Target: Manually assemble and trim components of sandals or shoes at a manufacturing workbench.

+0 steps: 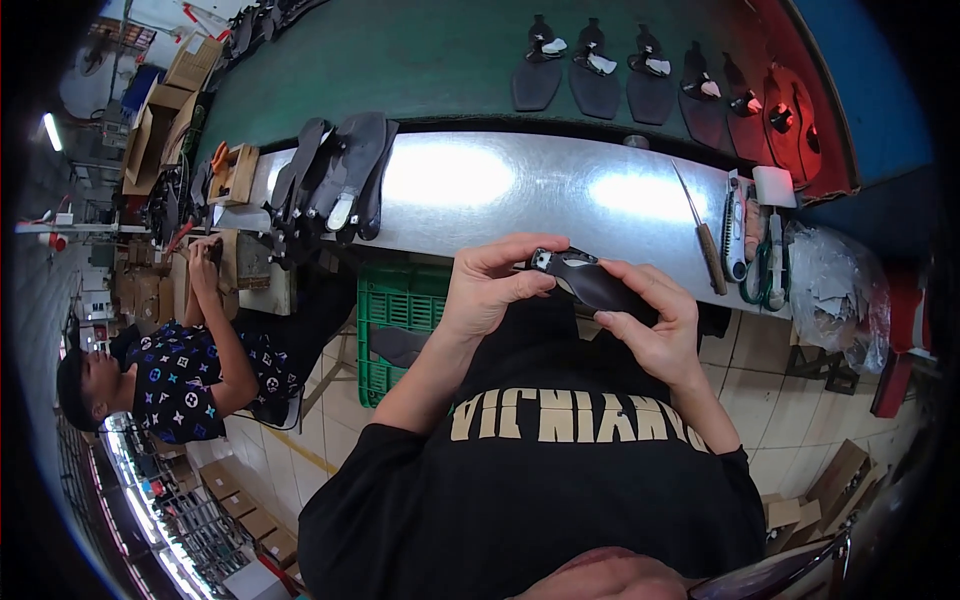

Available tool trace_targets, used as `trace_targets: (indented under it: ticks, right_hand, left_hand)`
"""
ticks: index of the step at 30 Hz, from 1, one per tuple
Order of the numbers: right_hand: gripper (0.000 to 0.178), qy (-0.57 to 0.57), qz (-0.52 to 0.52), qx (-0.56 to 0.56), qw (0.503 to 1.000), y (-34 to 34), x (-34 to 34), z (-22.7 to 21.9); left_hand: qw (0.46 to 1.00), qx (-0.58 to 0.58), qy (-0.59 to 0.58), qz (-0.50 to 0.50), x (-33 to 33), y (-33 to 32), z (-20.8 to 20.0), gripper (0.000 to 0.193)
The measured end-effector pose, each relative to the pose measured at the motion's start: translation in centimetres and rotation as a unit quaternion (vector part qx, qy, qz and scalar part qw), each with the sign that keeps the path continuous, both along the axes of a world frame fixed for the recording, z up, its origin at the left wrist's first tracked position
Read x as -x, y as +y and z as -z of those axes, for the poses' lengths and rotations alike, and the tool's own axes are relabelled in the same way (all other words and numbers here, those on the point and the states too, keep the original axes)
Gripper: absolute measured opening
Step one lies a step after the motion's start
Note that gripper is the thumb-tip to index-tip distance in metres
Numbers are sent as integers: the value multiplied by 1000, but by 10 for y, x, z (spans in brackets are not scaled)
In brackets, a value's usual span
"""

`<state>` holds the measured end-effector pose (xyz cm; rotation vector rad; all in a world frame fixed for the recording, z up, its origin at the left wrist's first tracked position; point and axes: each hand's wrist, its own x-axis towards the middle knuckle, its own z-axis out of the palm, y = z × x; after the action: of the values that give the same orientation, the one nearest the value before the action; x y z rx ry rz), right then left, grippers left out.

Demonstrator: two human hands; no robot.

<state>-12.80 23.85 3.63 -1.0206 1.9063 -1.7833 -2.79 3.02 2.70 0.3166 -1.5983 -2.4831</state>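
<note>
Before the shiny metal worktop (470, 185), I see a dark, smooth, curved sandal piece (592, 284) held crosswise, right end nearer the body, left hand (478, 290) pinching its left end, right hand's (655, 325) fingers gripping the other.

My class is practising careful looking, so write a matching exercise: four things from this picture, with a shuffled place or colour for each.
1. Dark sandal part
2. Crate
3. Pointed tool
4. Plastic bag

A. Brown-handled, on the metal bench
B. See-through, at the bench's right end
C. Held by left hand and right hand
D. Green

Pairs: 1-C, 2-D, 3-A, 4-B
</note>
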Motion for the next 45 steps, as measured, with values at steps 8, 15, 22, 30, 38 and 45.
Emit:
trace_targets:
  ticks: [8,15,22,30,38,45]
  right_hand:
    - [47,60,0,-42,997,-3,16,-2]
    - [44,135,0,-51,990,-10,25,-5]
    - [46,149,1,-87,985,-10,24,-2]
    - [37,41,2,-109,993,-15,21,6]
    - [17,66,24,-91,993,-17,17,19]
    - [21,158,-22,-114,981,-16,24,13]
  left_hand:
    - [998,63,14,20,13,-5,8,34]
    - [990,99,72,68,19,-15,20,36]
    - [985,110,88,103,22,-15,20,39]
    - [989,121,28,85,19,-4,22,41]
    - [993,82,-44,73,20,5,21,48]
    - [996,31,-72,39,23,4,17,45]
